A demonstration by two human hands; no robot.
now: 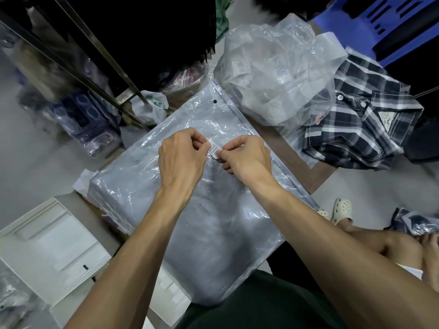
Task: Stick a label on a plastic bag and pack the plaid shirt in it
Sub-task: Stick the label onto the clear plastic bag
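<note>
A small white label [214, 150] printed with a black barcode is pinched between both hands over the middle of a large clear plastic bag [213, 210]; its digits are too small to read. The left hand [181, 157] has its fingers closed on the label's far left end, and the right hand [247, 156] grips the near right end between thumb and fingers. The bag lies flat and diagonal on the desk [285, 143], its zip edge running along the right side, a dark round dot near its far corner, and its near end reaching the person's lap. The plaid shirt [363, 124], black, grey and white, lies folded at the far right, apart from the bag, with a neck tag whose writing cannot be made out. A heap of crumpled clear bags [273, 67] sits between shirt and bag, overlapping the shirt's left edge. White flat boxes [52, 245] crowd the near left.
</note>
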